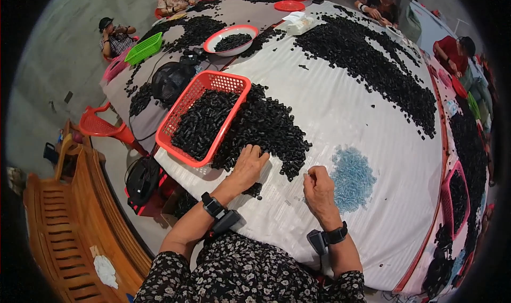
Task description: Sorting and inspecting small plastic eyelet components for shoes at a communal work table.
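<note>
My left hand point(248, 167) is at the near edge of a heap of small black tubular pieces point(266, 125), its fingers curled down and drawn together. Whatever lies under its fingertips is hidden. My right hand point(319, 188) is held just left of a pile of small clear bluish pieces point(353, 179). Its fingers are bent in toward the thumb in a pinch, and anything between them is too small to make out. A red plastic basket point(239, 85) full of the same black pieces stands tilted beyond my left hand, against the heap.
White sheeting point(340, 117) covers the table, with a larger black heap point(367, 58) farther back. A red-rimmed bowl point(230, 40), a green basket point(144, 48) and a black fan point(171, 82) stand beyond. A wooden bench point(69, 223) is at left. Several people sit around the tables.
</note>
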### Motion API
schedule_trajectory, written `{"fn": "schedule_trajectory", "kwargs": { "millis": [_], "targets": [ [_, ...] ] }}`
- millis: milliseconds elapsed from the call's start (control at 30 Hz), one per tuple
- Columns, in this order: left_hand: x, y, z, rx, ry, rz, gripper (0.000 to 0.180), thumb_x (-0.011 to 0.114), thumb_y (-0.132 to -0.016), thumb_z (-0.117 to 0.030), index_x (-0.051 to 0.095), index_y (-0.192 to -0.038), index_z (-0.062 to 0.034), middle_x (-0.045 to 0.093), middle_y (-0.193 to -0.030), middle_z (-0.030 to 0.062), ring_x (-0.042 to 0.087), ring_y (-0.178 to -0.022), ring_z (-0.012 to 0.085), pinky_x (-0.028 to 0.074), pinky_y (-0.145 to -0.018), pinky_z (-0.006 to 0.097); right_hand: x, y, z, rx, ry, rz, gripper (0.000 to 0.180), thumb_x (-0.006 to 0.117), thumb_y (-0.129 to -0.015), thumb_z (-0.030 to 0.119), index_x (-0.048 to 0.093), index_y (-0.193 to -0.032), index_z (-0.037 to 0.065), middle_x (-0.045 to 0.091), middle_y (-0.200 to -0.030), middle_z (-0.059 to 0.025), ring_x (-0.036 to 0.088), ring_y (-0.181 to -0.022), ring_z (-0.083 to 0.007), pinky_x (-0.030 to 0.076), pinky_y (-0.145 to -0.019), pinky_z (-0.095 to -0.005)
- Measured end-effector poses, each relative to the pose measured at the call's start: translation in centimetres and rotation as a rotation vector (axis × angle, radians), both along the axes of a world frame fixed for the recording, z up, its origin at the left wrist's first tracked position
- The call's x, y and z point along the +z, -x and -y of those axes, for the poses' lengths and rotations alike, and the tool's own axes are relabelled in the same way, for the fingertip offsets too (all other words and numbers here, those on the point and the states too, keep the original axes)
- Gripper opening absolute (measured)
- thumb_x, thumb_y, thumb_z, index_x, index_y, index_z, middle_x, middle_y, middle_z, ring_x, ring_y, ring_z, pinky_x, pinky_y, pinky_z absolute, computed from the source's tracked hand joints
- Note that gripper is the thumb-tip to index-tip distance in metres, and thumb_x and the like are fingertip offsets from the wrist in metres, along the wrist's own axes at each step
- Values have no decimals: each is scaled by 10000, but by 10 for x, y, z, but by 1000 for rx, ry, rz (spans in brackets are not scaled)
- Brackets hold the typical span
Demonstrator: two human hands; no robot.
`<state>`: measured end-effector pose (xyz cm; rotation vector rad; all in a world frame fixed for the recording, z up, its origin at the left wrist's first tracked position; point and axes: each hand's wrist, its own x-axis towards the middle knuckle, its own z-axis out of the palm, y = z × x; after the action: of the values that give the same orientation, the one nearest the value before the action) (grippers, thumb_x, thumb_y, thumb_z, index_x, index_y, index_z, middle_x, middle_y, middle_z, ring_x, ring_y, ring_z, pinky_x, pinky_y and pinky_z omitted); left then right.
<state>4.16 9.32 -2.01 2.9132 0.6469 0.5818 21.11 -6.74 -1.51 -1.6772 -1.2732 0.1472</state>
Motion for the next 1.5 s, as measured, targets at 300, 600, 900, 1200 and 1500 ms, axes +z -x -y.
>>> {"fn": "schedule_trajectory", "kwargs": {
  "millis": [300, 600, 900, 1200, 1500],
  "targets": [
    [1, 0, 4, 61, -96, 60, 153, 597, -693, -9, 500, -810, -23, 479, -826, 128, 469, -807, 290, 387, -701, 385, 7, 6, 2, -1, -42, -17, 138, 640, -784, 13, 513, -835, 3, 514, -758, -133, 542, -584, -267, 438, -526, -353],
    [36, 13, 33, 81, 903, 428, 125, 627, -772, -20, 535, -855, 0, 603, -818, 26, 558, -718, 69, 462, -653, 224, 10, 12, 3, -54, -51, -202, 68, 610, -806, 21, 577, -864, 12, 516, -749, -68, 486, -597, -123, 417, -543, -265],
    [35, 23, 50, 99, 1070, 464, 151, 610, -839, -53, 603, -973, 18, 611, -814, 25, 581, -732, 81, 466, -653, 219, -5, 14, 1, -43, -20, -316, 80, 599, -804, 27, 582, -880, 7, 569, -778, -72, 527, -644, -130, 445, -599, -269],
    [14, 15, 40, 22, 187, 131, 176, 633, -736, -22, 609, -911, -17, 546, -762, 103, 537, -717, 290, 441, -663, 398, -3, 14, 0, -16, 10, -333, 79, 597, -808, 25, 579, -884, 8, 550, -720, -39, 487, -595, -93, 421, -546, -244],
    [5, -10, 4, 19, 49, -34, 317, 568, -673, 76, 555, -977, -10, 521, -913, 122, 470, -849, 302, 393, -756, 380, 4, 15, 3, 31, 29, -275, 75, 591, -813, 14, 567, -883, 3, 527, -738, -61, 480, -582, -105, 412, -537, -249]
  ]
}}
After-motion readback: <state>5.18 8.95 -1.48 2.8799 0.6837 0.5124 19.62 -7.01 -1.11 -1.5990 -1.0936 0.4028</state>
